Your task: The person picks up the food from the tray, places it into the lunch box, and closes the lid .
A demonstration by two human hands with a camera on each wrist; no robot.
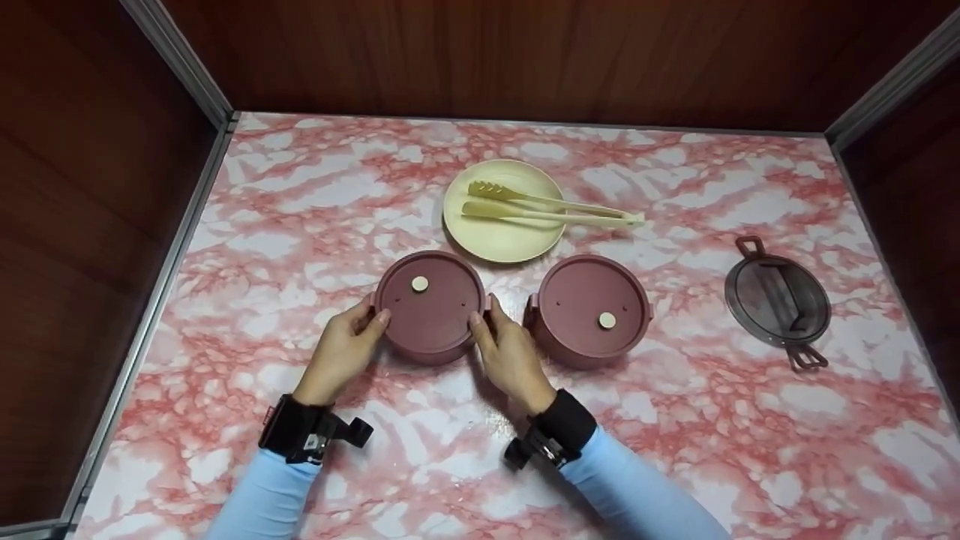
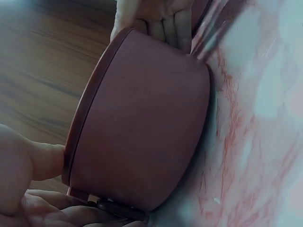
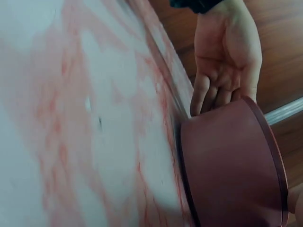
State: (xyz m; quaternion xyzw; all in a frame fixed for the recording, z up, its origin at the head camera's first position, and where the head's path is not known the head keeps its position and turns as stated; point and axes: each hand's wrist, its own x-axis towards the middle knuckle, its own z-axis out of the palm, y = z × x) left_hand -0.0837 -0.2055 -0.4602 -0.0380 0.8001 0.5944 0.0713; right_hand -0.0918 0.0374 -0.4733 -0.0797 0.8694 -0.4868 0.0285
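Note:
A round maroon pot (image 1: 431, 326), its flat lid on with a small cream knob, stands in front of me between my two hands. My left hand (image 1: 343, 351) grips its left side handle, thumb at the lid's rim. On the opposite side, my right hand (image 1: 514, 361) holds the right handle, with the thumb along the lid's edge. The pot's smooth side wall (image 2: 147, 118) fills the left wrist view, its base close over the tabletop. In the right wrist view, the left hand's fingers (image 3: 208, 94) reach the pot's far side.
A matching lidded maroon pot (image 1: 589, 289) stands just right of my right hand. Behind both lies a pale yellow plate (image 1: 502, 246) with tongs (image 1: 495, 209) across it. Far right is a dark see-through round dish (image 1: 769, 300) with looped handles. Wooden walls (image 1: 525, 60) enclose the table.

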